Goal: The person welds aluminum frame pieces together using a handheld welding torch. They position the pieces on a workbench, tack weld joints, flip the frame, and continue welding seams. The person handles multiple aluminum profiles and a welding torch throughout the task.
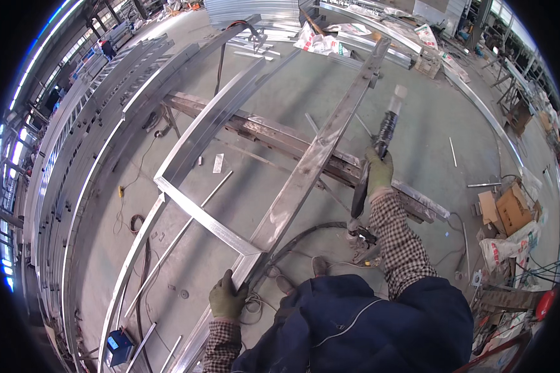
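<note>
A: What do we see from above?

B: We look down on a person's two gloved hands at a metal frame (pixel 230 180) of long shiny beams, laid on a rusty steel support (pixel 274 133) over a concrete floor (pixel 410 118).

A: What is the left hand doing?

B: The left hand (pixel 228 298) in a green glove is clenched around the near end of a long beam (pixel 311 161) — that beam runs away from the hand, up and to the right. Just above the hand, a short cross beam (pixel 199 211) meets it at a corner.

A: And the right hand?

B: The right hand (pixel 378 171), also gloved, grips a welding torch (pixel 386 127) — its tip points away from the hand, just right of the long beam. A dark cable (pixel 358 198) hangs below the hand.

A: Anything else nearby?

B: Cardboard boxes (pixel 507 208) lie well to the right of that hand.
</note>
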